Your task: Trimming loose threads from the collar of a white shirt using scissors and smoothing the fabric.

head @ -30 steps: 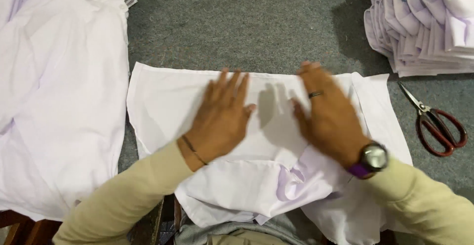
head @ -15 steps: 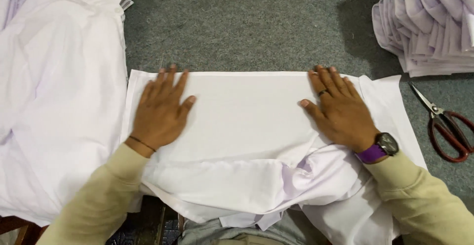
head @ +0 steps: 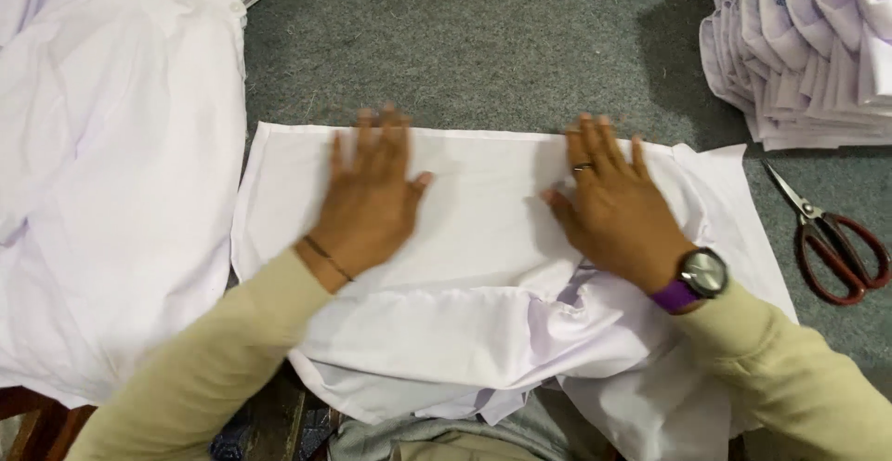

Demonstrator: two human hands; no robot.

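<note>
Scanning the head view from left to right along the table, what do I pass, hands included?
Loose pile of white fabric → left hand, flat on the spread white garment → right hand, also flat on it → red-handled scissors on the grey table cover.

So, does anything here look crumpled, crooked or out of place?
Mostly tidy. Both the left hand and right hand press flat on the white cloth garment, whose near part is bunched and wrinkled. The red-handled scissors lie open.

Both hands flat on garment mid-table; cloth heap left; folded stack far right, scissors before it.
</note>
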